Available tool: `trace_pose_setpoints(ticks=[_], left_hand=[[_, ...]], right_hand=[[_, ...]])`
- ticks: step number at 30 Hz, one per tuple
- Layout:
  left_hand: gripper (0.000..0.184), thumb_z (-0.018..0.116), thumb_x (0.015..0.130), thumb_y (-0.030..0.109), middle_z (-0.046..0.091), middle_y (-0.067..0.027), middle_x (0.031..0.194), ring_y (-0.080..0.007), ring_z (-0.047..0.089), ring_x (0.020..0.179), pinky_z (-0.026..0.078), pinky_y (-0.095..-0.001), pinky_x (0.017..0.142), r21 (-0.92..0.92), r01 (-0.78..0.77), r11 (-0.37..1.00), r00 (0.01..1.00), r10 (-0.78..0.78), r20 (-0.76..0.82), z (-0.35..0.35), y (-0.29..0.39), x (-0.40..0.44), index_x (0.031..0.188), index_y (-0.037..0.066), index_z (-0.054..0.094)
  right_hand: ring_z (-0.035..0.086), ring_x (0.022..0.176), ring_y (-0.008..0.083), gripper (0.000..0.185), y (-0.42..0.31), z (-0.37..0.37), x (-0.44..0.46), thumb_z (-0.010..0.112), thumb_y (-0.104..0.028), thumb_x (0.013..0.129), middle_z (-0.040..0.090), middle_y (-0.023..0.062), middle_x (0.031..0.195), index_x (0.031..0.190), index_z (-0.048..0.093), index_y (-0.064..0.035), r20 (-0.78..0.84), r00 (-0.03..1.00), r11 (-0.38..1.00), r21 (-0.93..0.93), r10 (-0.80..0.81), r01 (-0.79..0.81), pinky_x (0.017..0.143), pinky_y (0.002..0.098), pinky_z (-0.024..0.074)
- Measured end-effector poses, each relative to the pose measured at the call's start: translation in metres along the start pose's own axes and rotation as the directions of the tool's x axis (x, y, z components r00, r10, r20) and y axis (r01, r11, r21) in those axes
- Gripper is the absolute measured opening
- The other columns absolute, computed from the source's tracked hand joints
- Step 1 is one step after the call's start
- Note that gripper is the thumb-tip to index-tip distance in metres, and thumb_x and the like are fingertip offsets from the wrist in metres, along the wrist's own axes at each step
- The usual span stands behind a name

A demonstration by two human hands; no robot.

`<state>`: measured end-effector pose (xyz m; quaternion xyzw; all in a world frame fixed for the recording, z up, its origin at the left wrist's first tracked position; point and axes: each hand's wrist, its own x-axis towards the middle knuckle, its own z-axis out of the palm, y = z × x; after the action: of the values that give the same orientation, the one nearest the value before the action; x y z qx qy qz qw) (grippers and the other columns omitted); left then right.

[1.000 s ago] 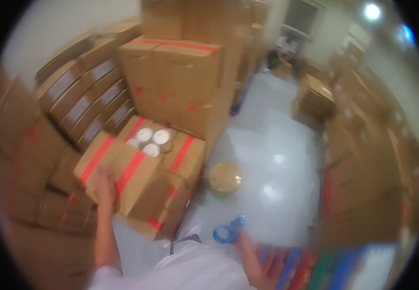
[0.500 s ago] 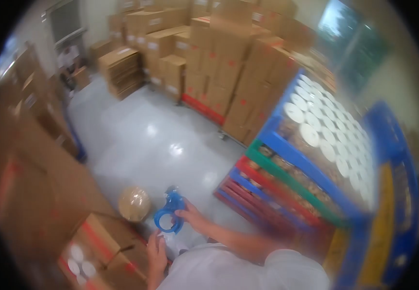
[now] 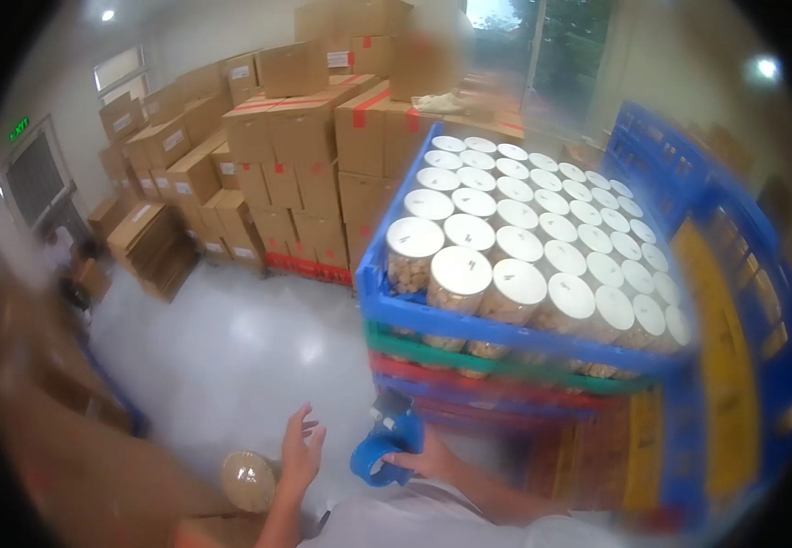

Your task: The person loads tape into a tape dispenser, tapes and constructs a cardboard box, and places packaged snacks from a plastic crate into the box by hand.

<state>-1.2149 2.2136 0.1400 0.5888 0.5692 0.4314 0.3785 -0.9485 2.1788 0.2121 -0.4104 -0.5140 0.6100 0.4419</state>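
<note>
A blue tape dispenser (image 3: 387, 449) is gripped in my right hand (image 3: 425, 457), in front of my body at the bottom of the head view. My left hand (image 3: 301, 446) is raised to its left, fingers apart and holding nothing, not touching the dispenser. Beyond my right hand stands a stack of crates, with a blue crate (image 3: 515, 329) on top. White-lidded clear jars (image 3: 463, 274) with light brown pieces inside fill that top crate in rows.
Taped cardboard boxes (image 3: 295, 128) are piled along the back wall. Brown cartons (image 3: 49, 411) line the left side. On the grey floor (image 3: 232, 365) sits a round tan object (image 3: 248, 481) with a shiny top. More blue crates (image 3: 670, 164) stand at right. Someone (image 3: 60, 251) is at far left.
My view has swung right toward the crate of jars. My left hand has risen and moved away from the tape dispenser, which stays in my right hand.
</note>
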Motion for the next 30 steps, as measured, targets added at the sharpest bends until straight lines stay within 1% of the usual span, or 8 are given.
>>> trace_pose_setpoints(ticks=[3,7,15,17,21,24,29,30], left_hand=[[0.059,0.065,0.094,0.005,0.054,-0.0162,0.143,-0.0268,0.064,0.113,0.052,-0.0383,0.098,-0.053,-0.145,0.988,0.988,0.147,0.049,0.045,0.026,0.043,0.149,0.004,0.045],[0.066,0.065,0.091,0.003,0.047,-0.0168,0.149,-0.0288,0.059,0.124,0.049,-0.0415,0.102,-0.044,-0.257,0.966,0.960,0.260,0.100,0.068,0.053,0.079,0.152,0.004,0.039],[0.072,0.066,0.090,0.008,0.043,-0.0177,0.153,-0.0311,0.046,0.139,0.036,-0.0446,0.115,-0.234,-0.489,0.840,0.867,0.497,-0.027,0.080,0.136,0.210,0.155,0.002,0.035],[0.079,0.070,0.093,0.036,0.042,-0.0168,0.155,-0.0319,0.044,0.142,0.032,-0.0434,0.118,-0.311,-0.567,0.763,0.801,0.599,0.012,0.089,0.142,0.236,0.156,0.003,0.035],[0.069,0.066,0.092,0.027,0.044,-0.0171,0.153,-0.0317,0.041,0.144,0.028,-0.0421,0.120,-0.292,-0.653,0.699,0.732,0.681,-0.006,0.100,0.153,0.249,0.151,0.002,0.043],[0.066,0.061,0.086,0.002,0.042,-0.0185,0.157,-0.0316,0.042,0.144,0.032,-0.0426,0.119,-0.256,-0.696,0.671,0.698,0.716,-0.023,0.100,0.157,0.252,0.150,0.001,0.045],[0.068,0.055,0.085,-0.007,0.044,-0.0180,0.157,-0.0303,0.045,0.142,0.034,-0.0399,0.117,-0.452,-0.565,0.690,0.769,0.639,0.013,0.108,0.153,0.243,0.152,0.001,0.044],[0.069,0.055,0.085,-0.007,0.045,-0.0178,0.155,-0.0291,0.046,0.140,0.035,-0.0384,0.117,-0.400,-0.555,0.729,0.795,0.607,0.004,0.102,0.163,0.237,0.152,0.001,0.043]], right_hand=[[0.052,0.132,0.0315,0.097,-0.016,-0.039,0.000,0.089,-0.030,0.077,0.052,0.0199,0.143,0.153,0.037,-0.0002,-0.057,0.991,0.964,-0.247,-0.118,0.100,0.112,0.0439,0.0403],[0.051,0.132,0.0330,0.095,-0.044,-0.067,-0.017,0.090,-0.030,0.077,0.049,0.0217,0.144,0.152,0.038,0.0001,-0.321,0.943,0.876,-0.425,0.089,-0.227,0.111,0.0435,0.0411],[0.056,0.123,0.0254,0.070,-0.032,-0.073,-0.014,0.080,-0.009,0.087,0.056,0.0166,0.134,0.143,0.040,0.0028,-0.694,0.703,0.988,-0.097,-0.156,0.123,0.106,0.0406,0.0457],[0.057,0.121,0.0256,0.070,-0.035,-0.065,-0.012,0.080,-0.008,0.086,0.056,0.0160,0.132,0.143,0.040,0.0031,-0.776,0.600,0.981,-0.152,-0.192,0.118,0.105,0.0404,0.0461],[0.057,0.120,0.0254,0.073,-0.021,-0.063,-0.005,0.081,-0.008,0.085,0.056,0.0146,0.132,0.144,0.040,0.0025,-0.804,0.487,0.938,-0.254,-0.340,0.236,0.105,0.0394,0.0462],[0.059,0.117,0.0249,0.070,-0.021,-0.051,0.004,0.081,-0.008,0.084,0.058,0.0142,0.131,0.142,0.043,0.0026,-0.807,0.335,0.853,-0.356,-0.487,0.382,0.103,0.0385,0.0475],[0.060,0.116,0.0226,0.070,-0.054,-0.054,-0.013,0.082,-0.007,0.084,0.060,0.0134,0.130,0.142,0.044,0.0025,-0.938,0.270,0.976,-0.203,-0.218,0.083,0.104,0.0377,0.0474],[0.060,0.116,0.0221,0.069,-0.052,-0.066,-0.018,0.081,-0.008,0.085,0.061,0.0130,0.129,0.142,0.045,0.0023,-0.922,0.180,0.938,-0.327,-0.343,0.115,0.103,0.0374,0.0475]])
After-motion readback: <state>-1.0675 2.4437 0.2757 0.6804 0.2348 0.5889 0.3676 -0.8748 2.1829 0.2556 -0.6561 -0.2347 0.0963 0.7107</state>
